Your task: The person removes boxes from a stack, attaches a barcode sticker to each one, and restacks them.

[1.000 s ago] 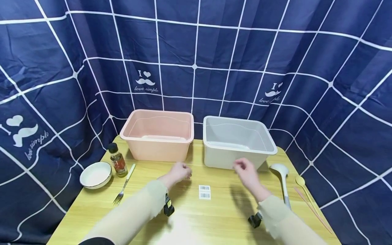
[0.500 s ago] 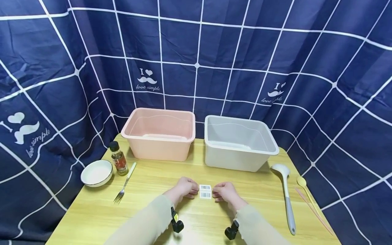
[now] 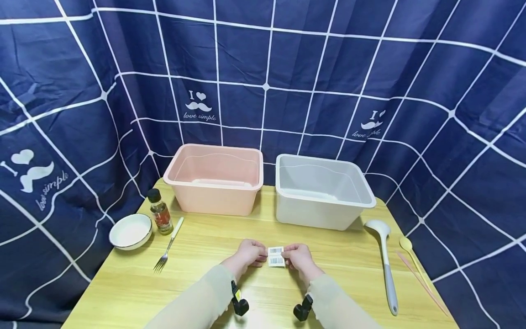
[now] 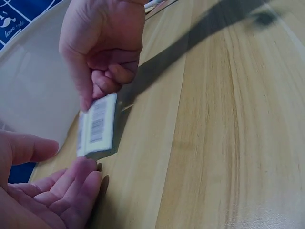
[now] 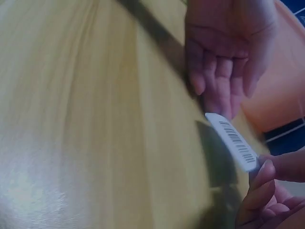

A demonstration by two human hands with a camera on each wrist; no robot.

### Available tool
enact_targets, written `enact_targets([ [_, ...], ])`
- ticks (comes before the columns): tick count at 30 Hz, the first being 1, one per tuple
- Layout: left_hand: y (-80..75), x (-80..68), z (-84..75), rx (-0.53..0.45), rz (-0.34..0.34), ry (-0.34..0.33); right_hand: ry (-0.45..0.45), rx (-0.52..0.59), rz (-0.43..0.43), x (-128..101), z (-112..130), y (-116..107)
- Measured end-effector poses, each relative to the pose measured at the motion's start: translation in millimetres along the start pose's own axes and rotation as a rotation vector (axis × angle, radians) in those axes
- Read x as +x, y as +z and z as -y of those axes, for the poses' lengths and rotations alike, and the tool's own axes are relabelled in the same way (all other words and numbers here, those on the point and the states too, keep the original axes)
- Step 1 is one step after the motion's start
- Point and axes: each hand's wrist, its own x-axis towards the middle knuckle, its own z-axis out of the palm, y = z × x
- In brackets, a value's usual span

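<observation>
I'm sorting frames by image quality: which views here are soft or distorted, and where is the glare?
Head view: sharp, but wide-angle bending curves the backdrop grid; barcode card readable. Left wrist view: right hand and card slightly blurred, pale glare at bottom right of the table. Right wrist view: softest, with glare at lower left.

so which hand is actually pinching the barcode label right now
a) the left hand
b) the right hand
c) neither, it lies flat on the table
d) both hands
b) the right hand pinches the barcode label by one edge and has it tilted up off the table, while the left hand lies beside it with relaxed fingers, not gripping it.
</observation>
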Motion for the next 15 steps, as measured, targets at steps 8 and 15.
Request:
enact_targets([
  [8, -0.3, 1.5, -1.5, -0.035, 0.026, 0.025, -0.061, 0.097, 0.03, -2.2, 15.4, -1.6],
  [15, 1.2, 0.6, -6.4, -0.072, 0.031, 0.112, -0.255, -0.028, -0.059, -8.6, 28.5, -0.8],
])
